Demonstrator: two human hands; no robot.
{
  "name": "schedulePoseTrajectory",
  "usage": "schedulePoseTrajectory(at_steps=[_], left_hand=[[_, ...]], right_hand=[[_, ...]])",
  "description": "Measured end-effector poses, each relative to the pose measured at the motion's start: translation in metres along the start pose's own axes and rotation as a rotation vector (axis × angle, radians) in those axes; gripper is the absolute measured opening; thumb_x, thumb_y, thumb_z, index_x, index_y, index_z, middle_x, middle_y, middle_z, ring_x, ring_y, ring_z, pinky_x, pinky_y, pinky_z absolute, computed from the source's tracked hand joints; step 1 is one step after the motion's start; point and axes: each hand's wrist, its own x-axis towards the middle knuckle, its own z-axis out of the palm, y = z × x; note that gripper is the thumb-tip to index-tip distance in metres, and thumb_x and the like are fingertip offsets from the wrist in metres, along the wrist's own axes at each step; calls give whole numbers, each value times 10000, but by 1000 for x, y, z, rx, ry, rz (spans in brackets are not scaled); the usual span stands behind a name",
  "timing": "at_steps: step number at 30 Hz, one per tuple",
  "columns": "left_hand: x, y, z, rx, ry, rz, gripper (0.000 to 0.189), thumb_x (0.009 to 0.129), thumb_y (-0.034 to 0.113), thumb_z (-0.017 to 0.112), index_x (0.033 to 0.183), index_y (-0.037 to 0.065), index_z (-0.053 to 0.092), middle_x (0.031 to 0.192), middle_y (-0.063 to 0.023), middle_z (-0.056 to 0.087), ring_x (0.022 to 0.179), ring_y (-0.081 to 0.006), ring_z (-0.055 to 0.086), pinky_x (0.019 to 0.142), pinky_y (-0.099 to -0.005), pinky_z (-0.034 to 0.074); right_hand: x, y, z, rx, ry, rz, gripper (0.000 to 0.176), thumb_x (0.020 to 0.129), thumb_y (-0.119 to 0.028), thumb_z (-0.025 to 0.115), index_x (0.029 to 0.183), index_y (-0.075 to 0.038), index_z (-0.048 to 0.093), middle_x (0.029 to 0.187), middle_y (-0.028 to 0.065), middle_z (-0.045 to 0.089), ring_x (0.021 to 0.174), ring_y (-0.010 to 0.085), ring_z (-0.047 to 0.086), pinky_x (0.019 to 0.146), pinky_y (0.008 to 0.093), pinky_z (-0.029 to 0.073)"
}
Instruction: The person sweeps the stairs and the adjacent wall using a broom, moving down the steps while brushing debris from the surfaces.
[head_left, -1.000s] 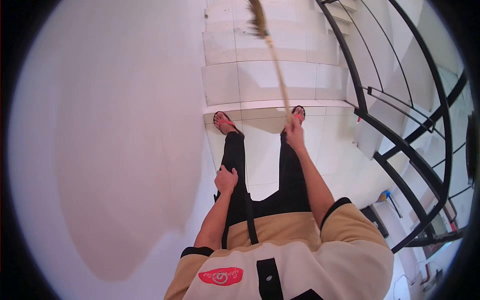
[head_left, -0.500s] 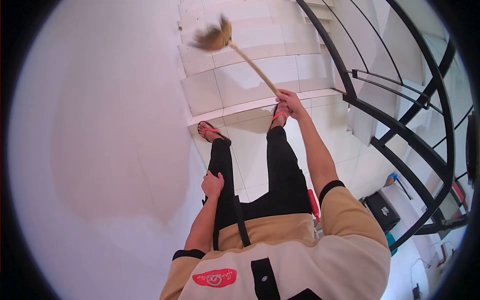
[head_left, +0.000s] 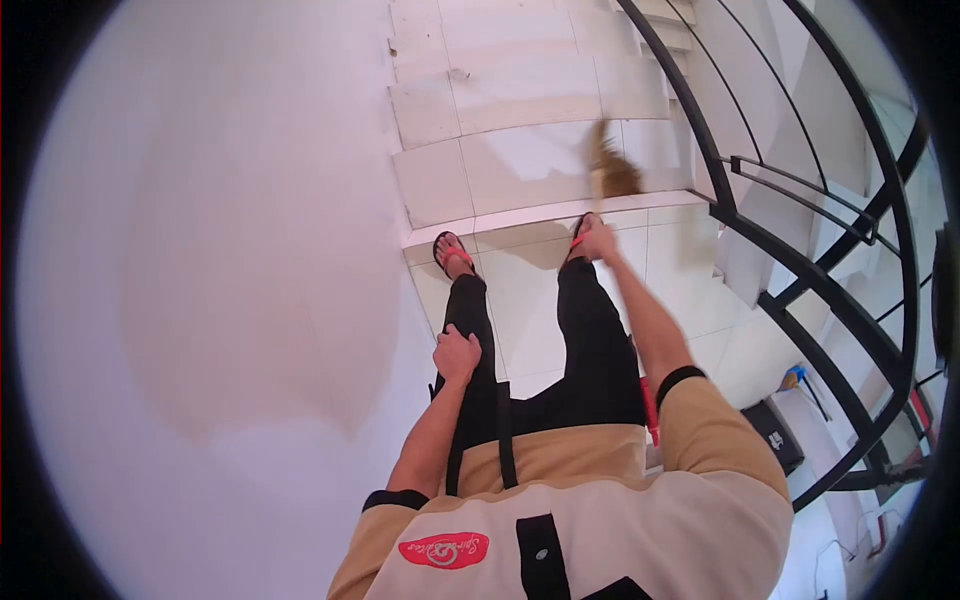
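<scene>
Our right hand (head_left: 598, 240) is closed around the short, blurred handle of the broom (head_left: 616, 172), whose bristles fan out at its 12 o'clock, by the pale step (head_left: 520, 165). At its 8 o'clock, our left hand (head_left: 457, 353) curls over our trouser leg (head_left: 468, 300). The black railing (head_left: 790, 255) curves at 3 o'clock.

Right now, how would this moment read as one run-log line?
right hand: holding broom | left hand: on left trouser leg | broom: head blurred, near step edge | railing: to the right
</scene>
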Motion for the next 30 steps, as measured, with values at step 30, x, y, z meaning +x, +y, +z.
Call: schedulePoseTrajectory(at_steps=[30], left_hand=[[178,-5,-112,-148,103,38,419,724,386,510,916,13,519,856,-193,589,808,-330,579,711,-415,454]], right_hand=[[-11,46,-134,-70,306,299,141,747,-83,485,840,23,489,751,225,566,712,370,563,582,464,437]])
